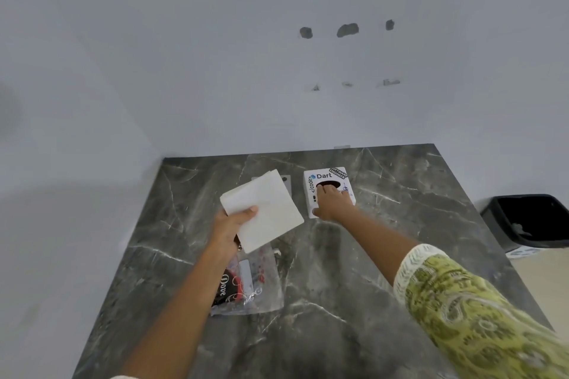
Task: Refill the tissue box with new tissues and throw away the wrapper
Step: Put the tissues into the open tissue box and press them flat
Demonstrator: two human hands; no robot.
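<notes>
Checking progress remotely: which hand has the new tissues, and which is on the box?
The left hand grips the tissue stack; the right hand rests on the tissue box.

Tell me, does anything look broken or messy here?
Yes. The wall above the counter has three rough dark holes with scuff marks below, like something was pulled off. The empty wrapper lies crumpled on the counter, not yet binned.

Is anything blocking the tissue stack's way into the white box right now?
Yes. The right hand lies on top of the tissue box, fingers at its dark opening. The tissue stack, held by the left hand, has only bare countertop to cross.
</notes>
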